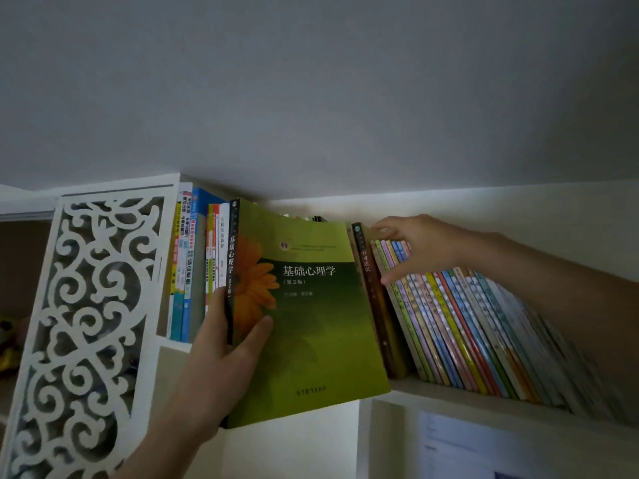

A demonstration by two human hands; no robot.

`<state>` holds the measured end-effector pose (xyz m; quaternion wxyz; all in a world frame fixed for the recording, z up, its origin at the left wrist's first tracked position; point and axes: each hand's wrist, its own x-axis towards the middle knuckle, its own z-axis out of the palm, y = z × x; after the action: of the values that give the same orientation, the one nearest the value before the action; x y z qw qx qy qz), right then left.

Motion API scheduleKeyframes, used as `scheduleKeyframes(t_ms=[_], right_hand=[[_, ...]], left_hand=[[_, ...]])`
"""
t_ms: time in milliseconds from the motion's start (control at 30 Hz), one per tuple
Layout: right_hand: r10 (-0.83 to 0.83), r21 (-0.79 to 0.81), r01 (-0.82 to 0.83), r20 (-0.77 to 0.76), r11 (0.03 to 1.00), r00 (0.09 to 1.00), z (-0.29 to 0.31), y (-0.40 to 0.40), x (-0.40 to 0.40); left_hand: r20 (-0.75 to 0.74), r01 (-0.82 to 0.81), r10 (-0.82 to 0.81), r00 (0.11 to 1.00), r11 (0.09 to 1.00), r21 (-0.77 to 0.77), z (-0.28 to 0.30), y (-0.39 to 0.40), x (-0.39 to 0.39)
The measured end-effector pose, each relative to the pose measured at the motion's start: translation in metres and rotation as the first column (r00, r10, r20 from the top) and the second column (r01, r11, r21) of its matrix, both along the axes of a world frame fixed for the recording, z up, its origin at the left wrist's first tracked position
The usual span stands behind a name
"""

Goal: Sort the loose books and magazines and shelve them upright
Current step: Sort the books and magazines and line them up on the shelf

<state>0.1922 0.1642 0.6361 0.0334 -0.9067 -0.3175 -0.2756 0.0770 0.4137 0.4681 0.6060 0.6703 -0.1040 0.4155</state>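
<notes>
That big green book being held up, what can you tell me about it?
The green book is a thick paperback with a glossy cover showing an orange flower and white Chinese title text; its spine is dark. The left hand grips it near the spine, thumb on the front cover. It is upright, slightly tilted, partly pushed into the gap between the shelved books, its lower part hanging below the shelf edge.

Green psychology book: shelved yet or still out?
Partly out. The green book sticks out past the shelf edge, gripped at its spine by the left hand.

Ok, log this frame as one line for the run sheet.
step: shelving | left hand: grips green book at spine, part into gap | right hand: holding leaning thin books aside | shelf: row leaning
</notes>
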Motion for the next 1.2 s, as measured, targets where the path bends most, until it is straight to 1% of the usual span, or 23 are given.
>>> scheduleKeyframes(t_ms=[100,200,300,367,433,500,567,667,700,733,833,867,1033,1100,1200], right_hand=[[-0.003,-0.013,0.004,0.075,1.0,0.997,-0.008,0.001,0.007],[-0.058,-0.115,0.079,0.172,0.99,0.983,-0.011,0.003,0.011],[-0.059,-0.142,0.081,0.158,0.986,0.986,-0.007,0.006,0.012],[-0.106,-0.184,0.141,0.186,0.973,0.977,-0.001,0.006,0.01],[-0.145,-0.221,0.195,0.225,0.956,0.963,0.003,0.002,0.006],[-0.131,-0.234,0.183,0.224,0.955,0.966,0.003,-0.004,0.005],[-0.085,-0.217,0.123,0.177,0.968,0.981,0.003,-0.009,0.005],[-0.017,-0.071,0.015,-0.027,0.997,0.999,0.004,-0.01,0.001],[-0.001,-0.035,-0.001,-0.064,0.999,0.998,0.004,-0.009,-0.001],[-0.003,-0.026,0.002,-0.061,1.0,0.998,0.004,-0.008,-0.002],[-0.017,-0.031,0.017,0.029,0.999,0.999,0.004,-0.007,0.001],[-0.009,-0.013,0.01,0.025,1.0,1.0,0.003,-0.008,0.002],[0.022,0.033,-0.021,-0.04,0.999,0.999,0.006,-0.012,0.001],[0.015,0.017,-0.015,0.0,1.0,1.0,0.003,-0.01,0.003],[0.033,0.031,-0.036,0.084,0.999,0.996,-0.002,-0.009,0.006]], left_hand=[[-0.02,0.053,-0.053,0.998,0.999,0.01,-0.003,-0.002,0.002],[-0.024,0.069,-0.068,0.997,0.997,0.017,-0.004,-0.004,0.004],[0.019,0.056,-0.056,0.998,0.998,0.008,-0.002,-0.013,0.006],[0.035,0.072,-0.072,0.997,0.997,-0.001,-0.002,-0.016,0.006],[0.025,0.095,-0.095,0.995,0.995,-0.001,-0.001,-0.013,0.007],[0.008,0.101,-0.101,0.995,0.995,0.009,0.0,-0.01,0.009],[0.003,0.125,-0.125,0.992,0.992,-0.004,0.003,-0.008,0.012],[0.007,0.214,-0.214,0.977,0.977,-0.025,0.01,-0.008,0.018],[0.003,0.22,-0.22,0.976,0.975,-0.016,0.012,-0.007,0.021],[-0.007,0.207,-0.207,0.978,0.978,0.004,0.012,-0.007,0.024],[-0.031,0.126,-0.123,0.992,0.989,0.081,0.012,-0.005,0.029],[-0.032,0.113,-0.111,0.993,0.989,0.098,0.013,-0.005,0.028],[-0.044,0.095,-0.09,0.995,0.988,0.12,0.016,0.001,0.024],[-0.035,0.087,-0.083,0.996,0.987,0.136,0.017,0.002,0.022],[-0.022,0.141,-0.139,0.99,0.983,0.116,0.021,0.0,0.021]])
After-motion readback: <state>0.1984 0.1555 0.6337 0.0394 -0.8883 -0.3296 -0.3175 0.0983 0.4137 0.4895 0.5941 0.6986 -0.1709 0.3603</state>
